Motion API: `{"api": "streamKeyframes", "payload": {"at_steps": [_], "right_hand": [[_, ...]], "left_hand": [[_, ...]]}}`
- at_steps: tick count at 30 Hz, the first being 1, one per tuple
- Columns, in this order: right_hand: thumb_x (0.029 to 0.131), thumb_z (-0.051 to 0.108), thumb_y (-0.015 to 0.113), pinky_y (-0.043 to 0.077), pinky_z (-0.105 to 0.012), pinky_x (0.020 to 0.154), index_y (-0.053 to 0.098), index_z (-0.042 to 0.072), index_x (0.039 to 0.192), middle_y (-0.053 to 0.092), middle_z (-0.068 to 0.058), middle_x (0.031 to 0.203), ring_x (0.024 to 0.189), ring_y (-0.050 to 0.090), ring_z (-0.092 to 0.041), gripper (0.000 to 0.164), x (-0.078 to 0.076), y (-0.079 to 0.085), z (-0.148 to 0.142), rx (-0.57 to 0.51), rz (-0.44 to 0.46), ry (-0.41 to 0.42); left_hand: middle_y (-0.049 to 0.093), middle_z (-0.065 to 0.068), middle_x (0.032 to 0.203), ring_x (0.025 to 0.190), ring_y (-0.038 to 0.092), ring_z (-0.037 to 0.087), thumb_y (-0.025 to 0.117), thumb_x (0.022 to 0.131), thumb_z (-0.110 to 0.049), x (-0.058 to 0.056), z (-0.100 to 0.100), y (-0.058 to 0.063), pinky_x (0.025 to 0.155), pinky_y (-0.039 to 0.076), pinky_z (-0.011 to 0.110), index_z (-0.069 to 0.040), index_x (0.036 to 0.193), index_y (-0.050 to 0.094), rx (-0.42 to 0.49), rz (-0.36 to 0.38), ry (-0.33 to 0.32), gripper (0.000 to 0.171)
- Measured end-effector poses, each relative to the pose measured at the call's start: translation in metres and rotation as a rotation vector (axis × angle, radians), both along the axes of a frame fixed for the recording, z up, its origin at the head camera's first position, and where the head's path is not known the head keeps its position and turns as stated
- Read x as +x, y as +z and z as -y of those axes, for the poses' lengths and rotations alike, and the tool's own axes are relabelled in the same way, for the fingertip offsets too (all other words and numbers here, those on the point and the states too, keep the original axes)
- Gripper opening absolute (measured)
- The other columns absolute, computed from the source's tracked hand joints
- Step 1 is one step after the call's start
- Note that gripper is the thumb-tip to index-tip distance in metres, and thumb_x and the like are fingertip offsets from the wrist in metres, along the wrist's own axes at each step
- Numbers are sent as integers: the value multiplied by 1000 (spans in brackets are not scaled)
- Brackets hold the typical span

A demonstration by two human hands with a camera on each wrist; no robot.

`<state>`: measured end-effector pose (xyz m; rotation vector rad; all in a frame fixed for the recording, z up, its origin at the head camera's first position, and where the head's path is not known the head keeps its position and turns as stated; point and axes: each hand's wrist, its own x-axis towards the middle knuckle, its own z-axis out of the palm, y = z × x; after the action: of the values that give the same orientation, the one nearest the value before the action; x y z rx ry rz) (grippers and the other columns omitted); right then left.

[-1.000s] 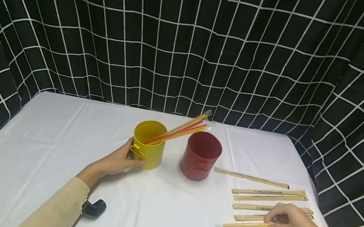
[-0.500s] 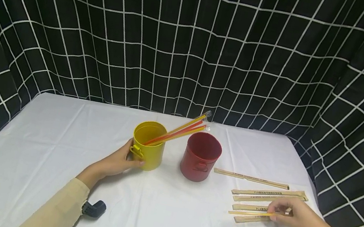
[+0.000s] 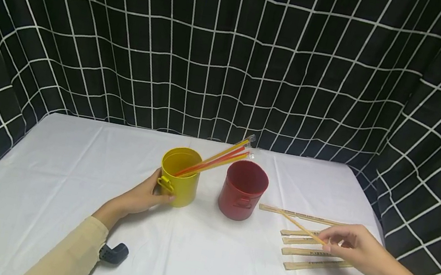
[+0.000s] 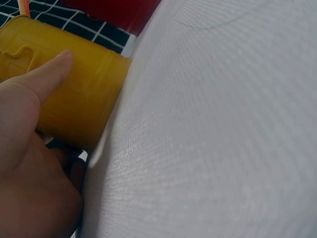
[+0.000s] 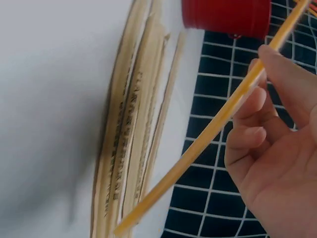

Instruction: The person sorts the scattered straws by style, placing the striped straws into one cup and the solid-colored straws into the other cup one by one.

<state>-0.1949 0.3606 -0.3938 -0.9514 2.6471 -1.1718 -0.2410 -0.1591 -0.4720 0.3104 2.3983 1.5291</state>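
Observation:
My left hand [image 3: 144, 199] holds a yellow metal bucket [image 3: 184, 192] by its side, with the thumb across the front below the small handle. In the left wrist view the thumb lies flat along the yellow wall. Several orange and red straws [image 3: 218, 160] in clear wrappers lean out of this bucket to the right. To its right stands a red bucket [image 3: 240, 199]. My right hand [image 3: 361, 252] pinches one yellow-orange straw [image 5: 198, 145] between thumb and fingers. The straw is held above several paper-wrapped straws [image 3: 306, 253] that lie on the table.
A white cloth [image 3: 200, 260] covers the table. Around its back and sides hangs a black curtain [image 3: 229, 56] with a white grid. One paper-wrapped straw [image 3: 267, 208] lies close beside the red bucket, apart from the others.
My right hand has moved away from me with the straw, from the nearest paper-wrapped straws up over the middle ones. The straw's free end has swung toward the red bucket. The left hand stays put.

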Motion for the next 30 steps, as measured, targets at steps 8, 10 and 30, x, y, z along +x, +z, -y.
{"api": "streamKeyframes", "payload": {"at_steps": [8,10,30], "right_hand": [[92,-5,65,54,-23,66,73,4,106,72,14,96,81,63,-4,18,-5,12,12,-83,86,30],[93,-5,64,54,-24,67,72,4,106,72,14,96,80,63,-7,18,-6,16,18,-101,87,26],[91,-16,58,56,-17,89,73,13,104,71,11,100,98,66,-3,35,-13,43,97,-545,82,26]], "left_hand": [[9,8,173,160,2,31,72,93,-39,2,-2,2,128,1,60,-18,164,5,-14,-2,-1,100],[9,8,172,160,3,31,72,93,-39,2,-2,2,128,1,60,-18,164,6,-17,-7,-4,99],[10,10,172,160,2,33,73,92,-42,1,-1,1,128,0,61,-18,163,5,-12,-17,-8,101]]}}
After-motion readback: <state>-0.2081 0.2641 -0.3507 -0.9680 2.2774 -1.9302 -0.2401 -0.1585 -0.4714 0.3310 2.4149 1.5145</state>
